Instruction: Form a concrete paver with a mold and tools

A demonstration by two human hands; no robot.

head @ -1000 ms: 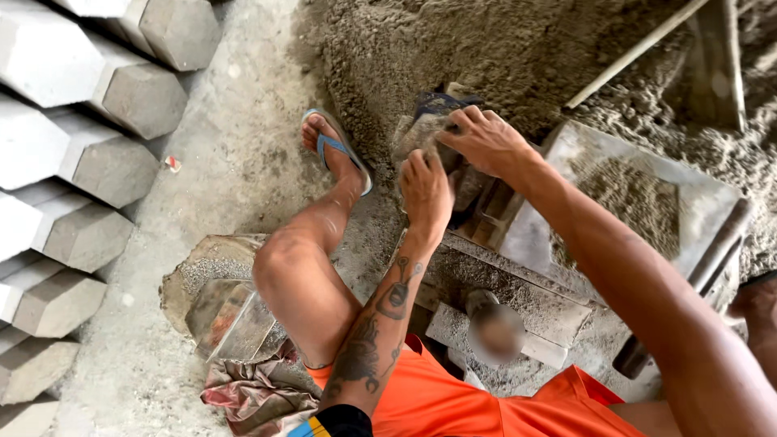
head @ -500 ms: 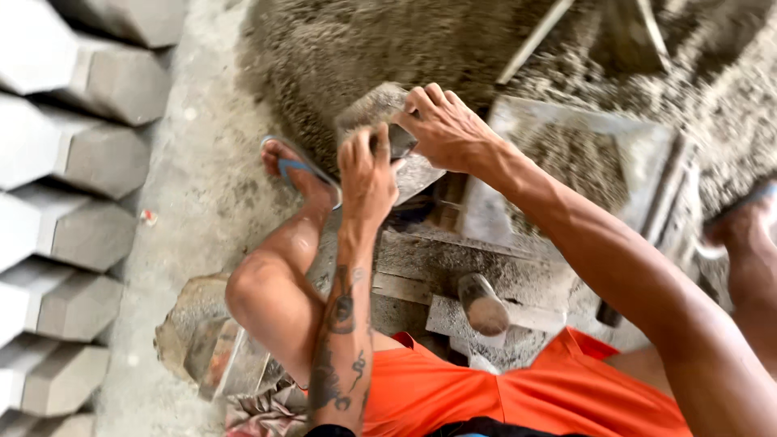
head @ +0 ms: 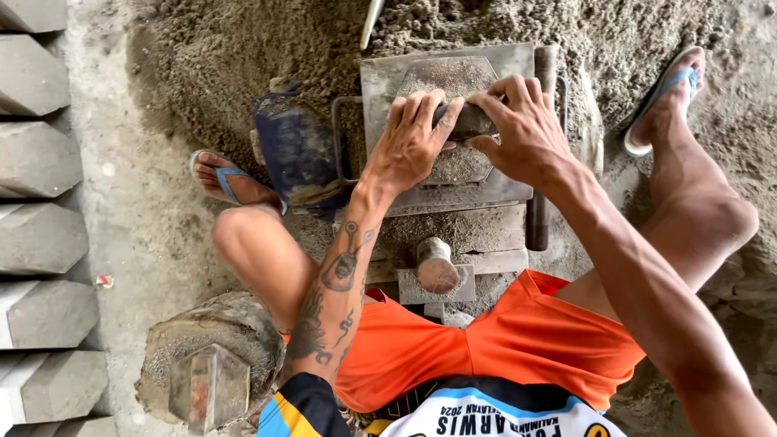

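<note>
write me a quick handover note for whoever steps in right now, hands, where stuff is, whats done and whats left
Left hand: palm down, fingers spread, pressing on the grey mix in the metal mould.
Right hand: beside it on the same fill, fingers curled over a dark block held between both hands.
Mould sits on the press frame between the knees, sand pile behind it.
Hexagonal steel tamper stands on a stump by the left knee.
Done: mould is filled, finished pavers stacked at left.
Left: the fill is not yet level; the paver is still in the mould.
</note>
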